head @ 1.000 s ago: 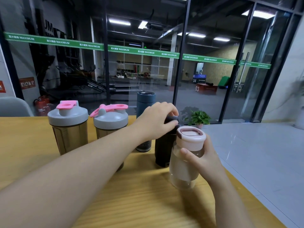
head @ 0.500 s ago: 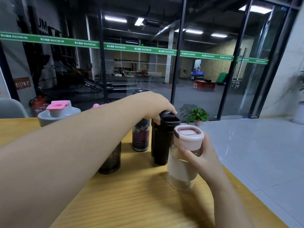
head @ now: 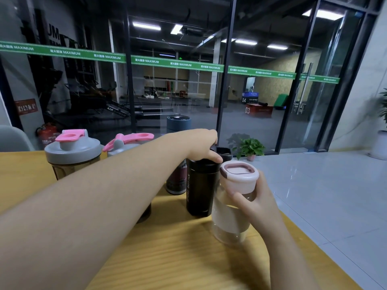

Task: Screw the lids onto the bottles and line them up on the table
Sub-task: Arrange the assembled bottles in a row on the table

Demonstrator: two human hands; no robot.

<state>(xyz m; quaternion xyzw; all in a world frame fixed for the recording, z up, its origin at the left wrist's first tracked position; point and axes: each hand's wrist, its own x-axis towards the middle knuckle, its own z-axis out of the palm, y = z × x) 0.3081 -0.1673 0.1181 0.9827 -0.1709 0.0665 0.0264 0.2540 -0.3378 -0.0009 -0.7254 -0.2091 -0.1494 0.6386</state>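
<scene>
My left hand (head: 204, 146) reaches across and grips the lid of the black sport bottle (head: 200, 189), which stands on the wooden table (head: 178, 254). My right hand (head: 254, 203) holds the clear bottle with a pink lid (head: 234, 206) upright just right of the black one, its base near the table's right edge. Behind them stands a blue-lidded patterned bottle (head: 178, 153). Two shakers with grey lids and pink flip caps stand to the left: one (head: 72, 154) in full view, the other (head: 125, 143) mostly hidden by my left forearm.
The table's right edge runs diagonally beside the clear bottle, with grey floor beyond it. A glass wall with a green stripe rises behind the table. A small potted plant (head: 249, 148) sits on the floor past the bottles. A grey chair back (head: 12, 139) shows at far left.
My left hand has lifted slightly on the black bottle's lid and my forearm has dropped, uncovering the pink flip caps again. My right hand keeps the clear bottle in the same spot.
</scene>
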